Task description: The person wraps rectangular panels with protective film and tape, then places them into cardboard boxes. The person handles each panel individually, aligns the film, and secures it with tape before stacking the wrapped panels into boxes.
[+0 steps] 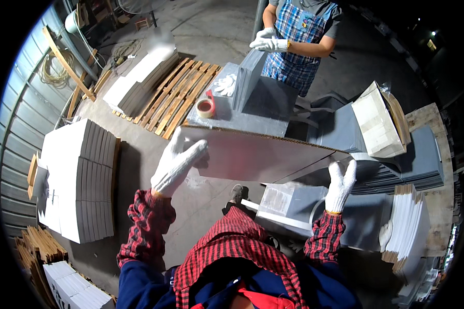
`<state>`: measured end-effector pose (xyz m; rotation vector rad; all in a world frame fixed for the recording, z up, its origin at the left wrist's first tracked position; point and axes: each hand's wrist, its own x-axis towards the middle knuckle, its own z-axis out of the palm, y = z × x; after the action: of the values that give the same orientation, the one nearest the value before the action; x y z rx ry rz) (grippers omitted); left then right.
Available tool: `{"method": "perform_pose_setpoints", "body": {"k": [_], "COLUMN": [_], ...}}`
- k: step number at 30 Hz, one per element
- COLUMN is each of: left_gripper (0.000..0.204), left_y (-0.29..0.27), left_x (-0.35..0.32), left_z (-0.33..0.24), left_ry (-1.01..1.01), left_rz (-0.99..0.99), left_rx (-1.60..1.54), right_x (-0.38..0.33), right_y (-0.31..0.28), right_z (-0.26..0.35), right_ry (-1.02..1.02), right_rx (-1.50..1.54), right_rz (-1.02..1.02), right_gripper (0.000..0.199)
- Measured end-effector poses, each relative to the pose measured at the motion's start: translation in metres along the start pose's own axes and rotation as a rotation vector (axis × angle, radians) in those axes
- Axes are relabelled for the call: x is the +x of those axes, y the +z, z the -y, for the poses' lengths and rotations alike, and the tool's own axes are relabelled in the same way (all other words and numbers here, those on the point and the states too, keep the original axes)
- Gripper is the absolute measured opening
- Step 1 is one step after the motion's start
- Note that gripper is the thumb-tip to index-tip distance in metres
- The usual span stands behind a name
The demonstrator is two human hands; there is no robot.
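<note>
I hold a long cardboard sheet (258,157) up in front of me, tilted. Its broad side is pale grey, and brown corrugation shows along the top edge. My left hand (174,164), in a white knitted glove, grips the sheet's left end. At the right end my right hand (340,185), gloved alike, is closed on it; some fingers are hidden behind the board. A fold line crosses the sheet near my right hand. Just beyond it is a grey-topped table (263,121) with a tape roll (205,107), a pair of white gloves (225,85) and an upright grey board stack (250,77).
A person in a blue checked apron (297,41) stands across the table, gloved hands together. White carton stacks (72,180) stand on the left, with a wooden pallet (178,95) farther off. Grey boards (423,159), an opened box (379,121) and white sheets (404,221) are on the right.
</note>
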<state>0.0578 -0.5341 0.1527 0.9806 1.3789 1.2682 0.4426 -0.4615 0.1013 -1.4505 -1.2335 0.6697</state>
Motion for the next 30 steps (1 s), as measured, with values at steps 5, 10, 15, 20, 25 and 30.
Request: {"method": "perform_pose_setpoints", "body": {"k": [5,10,15,20,25,30], "left_gripper": [0.031,0.036,0.038,0.037,0.032,0.048], "left_y": [0.004,0.001,-0.004,-0.012,-0.035,-0.032], "left_x": [0.106,0.185,0.252,0.292,0.326,0.352], "left_z": [-0.015,-0.012,0.024,0.014,-0.008,-0.067], "left_ry": [0.048,-0.002,0.075,0.051,-0.060,0.660], "left_rz": [-0.014,0.001,0.074,0.241,0.420,0.501], "left_rx": [0.118,0.156,0.065,0.112,0.341,1.164], "right_x": [0.076,0.140,0.180,0.216,0.244,0.243], "right_y": [0.047,0.077,0.089,0.073,0.107,0.125], "right_z": [0.005,-0.003,-0.026,0.029,0.072,0.073], "right_ry": [-0.074,-0.064,-0.145,-0.427,-0.492,-0.210], "right_rx": [0.075,0.091,-0.094,-0.418,-0.761,-0.952], "right_rz": [-0.058,0.028,0.126,0.283,0.853,0.989], "right_gripper": [0.035,0.041,0.047,0.052,0.061,0.041]}}
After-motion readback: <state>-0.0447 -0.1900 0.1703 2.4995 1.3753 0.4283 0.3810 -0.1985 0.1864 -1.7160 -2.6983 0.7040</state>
